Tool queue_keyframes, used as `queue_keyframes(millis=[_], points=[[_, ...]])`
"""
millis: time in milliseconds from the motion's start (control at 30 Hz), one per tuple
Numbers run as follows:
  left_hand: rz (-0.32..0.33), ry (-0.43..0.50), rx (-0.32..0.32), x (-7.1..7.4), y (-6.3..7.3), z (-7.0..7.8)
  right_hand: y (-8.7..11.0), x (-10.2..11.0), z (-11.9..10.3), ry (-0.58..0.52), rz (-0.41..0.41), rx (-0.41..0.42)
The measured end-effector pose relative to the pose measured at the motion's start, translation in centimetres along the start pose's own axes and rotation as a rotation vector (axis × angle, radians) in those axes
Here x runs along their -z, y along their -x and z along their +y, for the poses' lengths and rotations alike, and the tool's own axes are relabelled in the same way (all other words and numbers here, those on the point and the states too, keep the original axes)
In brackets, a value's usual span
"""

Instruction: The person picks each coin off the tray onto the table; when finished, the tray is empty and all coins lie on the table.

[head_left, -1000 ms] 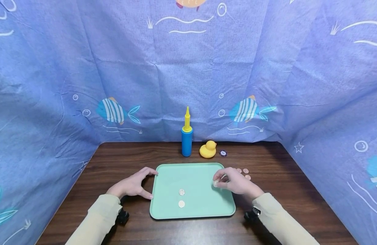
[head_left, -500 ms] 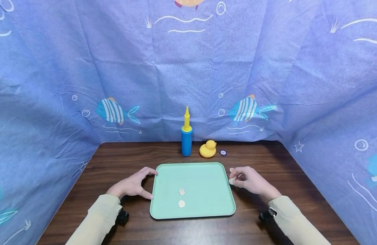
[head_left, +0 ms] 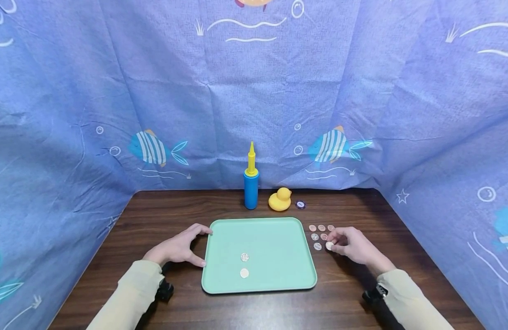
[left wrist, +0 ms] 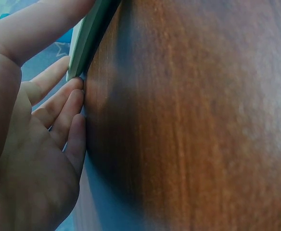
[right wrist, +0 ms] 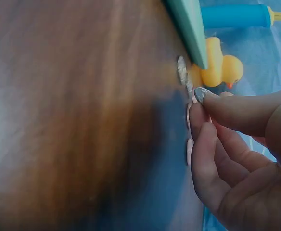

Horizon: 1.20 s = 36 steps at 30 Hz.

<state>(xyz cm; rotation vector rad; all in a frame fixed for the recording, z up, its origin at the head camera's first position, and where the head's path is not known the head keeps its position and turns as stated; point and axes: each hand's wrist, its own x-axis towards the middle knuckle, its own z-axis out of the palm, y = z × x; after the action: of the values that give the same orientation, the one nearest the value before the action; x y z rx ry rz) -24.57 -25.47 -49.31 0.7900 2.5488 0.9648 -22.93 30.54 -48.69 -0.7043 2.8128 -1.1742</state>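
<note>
One coin (head_left: pixel 329 246), hardly readable, is pinched by the right hand (head_left: pixel 352 245); likely light, stiff, slippery, it is best held edgewise. The left hand (head_left: pixel 177 247), spread, touches the tray (head_left: pixel 274 243).

Blue cloth (head_left: pixel 262 101) (printed with striped fish (head_left: pixel 331 145)) hangs behind a dark wooden table (head_left: pixel 175 208).

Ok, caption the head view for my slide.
Left hand touching a green tray with two coins; right hand pinching a coin beside several others.
</note>
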Motion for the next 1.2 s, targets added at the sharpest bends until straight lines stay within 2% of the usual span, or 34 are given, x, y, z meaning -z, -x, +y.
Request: queue_keyframes(millis=[233,633,967,1200], points=[[-0.003,0.019,0.001,0.0,0.0,0.1,0.4,-0.6,0.9,0.096,0.021,0.005],[-0.005,0.042,0.018,0.0,0.0,0.0,0.4,-0.9,0.6,0.199,0.022,-0.020],[0.001,0.025,0.003,0.2,0.1,0.2,0.1,-0.9,0.6,0.221,0.024,-0.029],[0.002,0.016,0.001,0.0,0.1,0.0,-0.1,-1.1,0.6,0.231,0.034,-0.088]])
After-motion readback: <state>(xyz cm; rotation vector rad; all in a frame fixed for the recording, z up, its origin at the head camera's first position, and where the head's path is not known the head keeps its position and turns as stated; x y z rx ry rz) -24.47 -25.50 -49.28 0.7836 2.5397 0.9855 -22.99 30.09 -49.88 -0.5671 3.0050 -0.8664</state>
